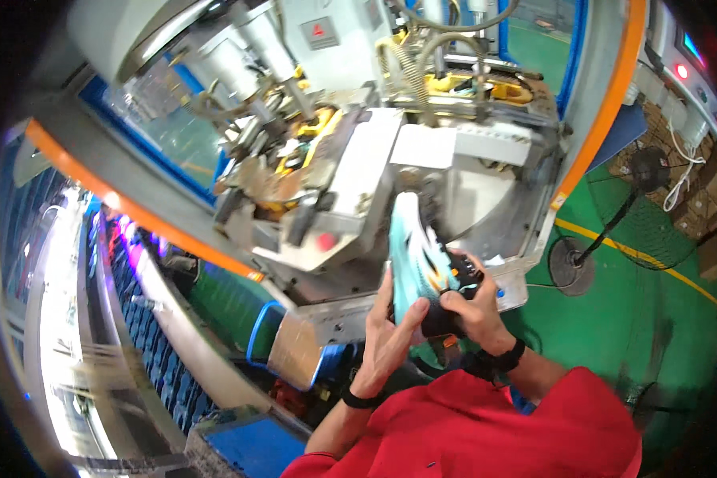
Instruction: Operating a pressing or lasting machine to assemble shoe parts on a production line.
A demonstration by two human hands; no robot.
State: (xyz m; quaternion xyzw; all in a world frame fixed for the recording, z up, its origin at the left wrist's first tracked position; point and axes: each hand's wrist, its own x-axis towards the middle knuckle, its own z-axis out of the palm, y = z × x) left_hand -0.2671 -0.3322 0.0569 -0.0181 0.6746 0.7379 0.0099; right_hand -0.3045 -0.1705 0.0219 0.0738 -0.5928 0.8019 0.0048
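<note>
A shoe upper (411, 256), pale teal with white and black streaks and small orange marks, is held out in front of my body with its toe pointing away. My left hand (385, 341) grips its left side, the thumb lying across the teal part near the heel. On the other side, my right hand (478, 315) is closed around the black collar and lacing area, with the thumb pressed on it. The shoe's underside is hidden. Just beyond the toe stands a machine (362, 171) with pale work surfaces.
Metal and yellow clamp stations (299, 151) sit inside the machine at the left, another (486, 86) at the right. Orange-edged frame posts (601, 103) flank it. A conveyor (191, 342) runs along the left. At the right are a fan (649, 171) and a control panel (697, 76).
</note>
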